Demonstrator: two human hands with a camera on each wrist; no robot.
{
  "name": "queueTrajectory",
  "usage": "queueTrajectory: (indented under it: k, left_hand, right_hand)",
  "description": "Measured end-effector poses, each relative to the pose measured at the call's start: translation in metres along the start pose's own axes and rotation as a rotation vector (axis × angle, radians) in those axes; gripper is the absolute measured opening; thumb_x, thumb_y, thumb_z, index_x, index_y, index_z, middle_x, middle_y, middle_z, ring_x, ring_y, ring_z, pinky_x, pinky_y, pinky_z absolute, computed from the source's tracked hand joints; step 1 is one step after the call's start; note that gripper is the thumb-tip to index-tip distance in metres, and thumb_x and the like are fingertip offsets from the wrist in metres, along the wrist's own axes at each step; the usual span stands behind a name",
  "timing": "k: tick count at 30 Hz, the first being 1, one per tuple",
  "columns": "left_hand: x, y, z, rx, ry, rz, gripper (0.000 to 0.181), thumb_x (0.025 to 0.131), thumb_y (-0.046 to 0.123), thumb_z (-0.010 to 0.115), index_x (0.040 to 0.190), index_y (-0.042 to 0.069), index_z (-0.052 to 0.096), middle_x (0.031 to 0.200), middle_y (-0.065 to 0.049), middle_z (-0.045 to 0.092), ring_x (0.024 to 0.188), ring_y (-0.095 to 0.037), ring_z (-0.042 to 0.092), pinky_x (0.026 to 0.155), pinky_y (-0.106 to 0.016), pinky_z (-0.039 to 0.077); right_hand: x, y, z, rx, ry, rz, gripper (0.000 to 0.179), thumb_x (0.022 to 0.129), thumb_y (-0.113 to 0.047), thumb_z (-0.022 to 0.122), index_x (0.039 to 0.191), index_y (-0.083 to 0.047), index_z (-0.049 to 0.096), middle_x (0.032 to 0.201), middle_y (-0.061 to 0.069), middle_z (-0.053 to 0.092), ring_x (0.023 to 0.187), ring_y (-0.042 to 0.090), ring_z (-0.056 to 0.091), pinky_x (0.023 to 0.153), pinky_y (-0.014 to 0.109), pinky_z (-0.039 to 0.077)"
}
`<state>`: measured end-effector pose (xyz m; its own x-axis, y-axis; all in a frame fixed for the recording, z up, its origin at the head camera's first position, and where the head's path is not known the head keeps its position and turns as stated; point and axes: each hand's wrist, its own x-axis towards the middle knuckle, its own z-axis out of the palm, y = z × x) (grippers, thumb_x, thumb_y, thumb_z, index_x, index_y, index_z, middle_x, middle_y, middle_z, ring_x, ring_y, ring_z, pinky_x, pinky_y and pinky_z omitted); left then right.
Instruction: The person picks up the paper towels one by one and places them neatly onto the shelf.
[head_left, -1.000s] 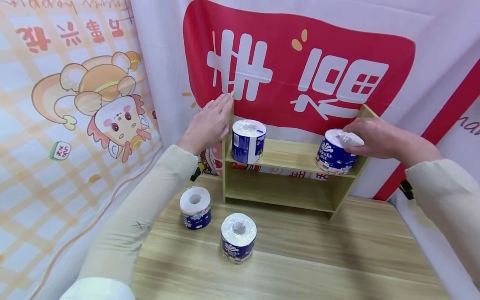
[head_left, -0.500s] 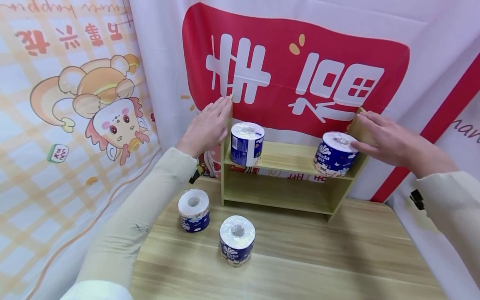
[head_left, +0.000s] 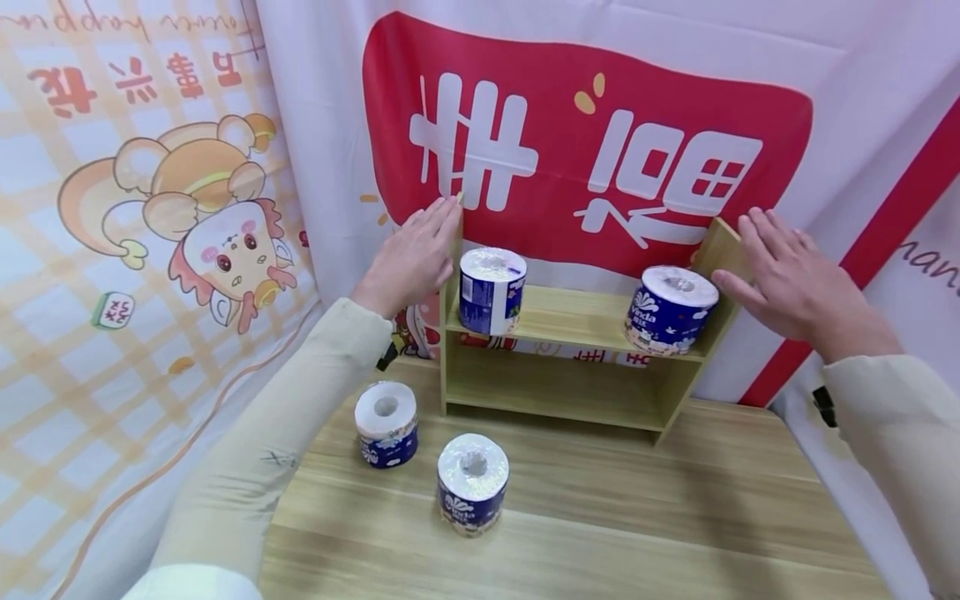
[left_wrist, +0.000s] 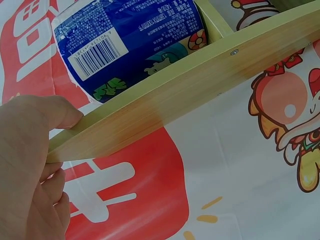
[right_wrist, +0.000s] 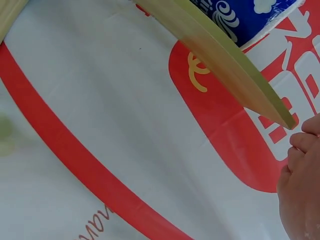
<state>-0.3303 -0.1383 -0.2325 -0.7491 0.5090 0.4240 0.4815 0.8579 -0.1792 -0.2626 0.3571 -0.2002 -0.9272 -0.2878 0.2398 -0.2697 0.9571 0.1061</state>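
Observation:
A small two-tier wooden shelf (head_left: 577, 315) stands at the back of the table. My left hand (head_left: 411, 260) holds the top of its left side panel; in the left wrist view the thumb lies on one face and curled fingers on the other. A blue-and-white toilet paper roll (head_left: 491, 300) sits upright beside that panel on the upper tier. Another toilet paper roll (head_left: 667, 317) stands at the tier's right end. My right hand (head_left: 802, 287), fingers extended, is at the top of the right side panel (right_wrist: 250, 85); firm contact cannot be told.
Two more rolls stand on the table: one toilet paper roll (head_left: 386, 433) left of the shelf, another toilet paper roll (head_left: 472, 492) nearer the front. A printed cloth (head_left: 637, 58) hangs right behind the shelf. Along the left runs a patterned cloth wall (head_left: 112, 375).
My right hand has let go of the right-hand roll on the upper tier and moved right to the side panel, its fingers straightening. The left hand stays on the left panel.

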Motion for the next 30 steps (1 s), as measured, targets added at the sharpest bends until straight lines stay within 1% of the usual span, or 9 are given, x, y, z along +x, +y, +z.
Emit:
queueTrajectory:
  k: [5,13,19,24,30]
  left_hand:
    - [-0.001,-0.001,0.001,-0.001,0.003,-0.002,0.082,0.104,0.024,0.062,0.169,0.003,0.016,0.177,-0.015,0.020,0.166,-0.033,0.019,0.134,-0.046,0.023]
    - [0.001,-0.001,0.002,-0.008,-0.006,-0.007,0.081,0.104,0.025,0.062,0.168,0.003,0.019,0.178,-0.014,0.019,0.166,-0.034,0.018,0.135,-0.046,0.021]
    - [0.003,0.000,0.002,-0.008,-0.020,-0.013,0.083,0.104,0.026,0.062,0.169,0.004,0.015,0.178,-0.013,0.017,0.166,-0.033,0.016,0.135,-0.045,0.021]
    - [0.003,0.000,0.003,-0.010,-0.025,-0.016,0.083,0.105,0.026,0.061,0.169,0.005,0.014,0.178,-0.013,0.017,0.167,-0.032,0.015,0.135,-0.045,0.020]
    - [0.003,-0.001,0.003,-0.008,-0.024,-0.016,0.084,0.105,0.027,0.061,0.170,0.005,0.012,0.179,-0.013,0.016,0.167,-0.032,0.015,0.135,-0.044,0.020]
  right_hand:
    - [0.004,0.002,0.006,-0.003,0.032,0.008,0.092,0.108,-0.058,0.035,0.168,-0.008,-0.012,0.177,0.023,-0.010,0.164,0.047,-0.010,0.131,0.069,0.003]
    - [0.009,0.002,0.012,-0.008,0.056,0.024,0.090,0.108,-0.057,0.034,0.168,-0.006,-0.009,0.176,0.026,-0.006,0.163,0.049,-0.007,0.132,0.069,0.005]
    - [0.010,0.004,0.017,-0.020,0.057,0.030,0.089,0.108,-0.054,0.036,0.168,-0.004,-0.008,0.176,0.028,-0.002,0.163,0.050,-0.006,0.131,0.070,0.008]
    - [0.012,0.006,0.022,-0.019,0.046,0.038,0.090,0.108,-0.050,0.040,0.168,-0.003,-0.007,0.175,0.029,-0.002,0.163,0.051,-0.005,0.130,0.071,0.009]
    - [0.013,0.009,0.025,-0.033,0.042,0.050,0.090,0.108,-0.050,0.041,0.168,-0.002,-0.008,0.175,0.030,-0.003,0.163,0.051,-0.004,0.130,0.071,0.010]
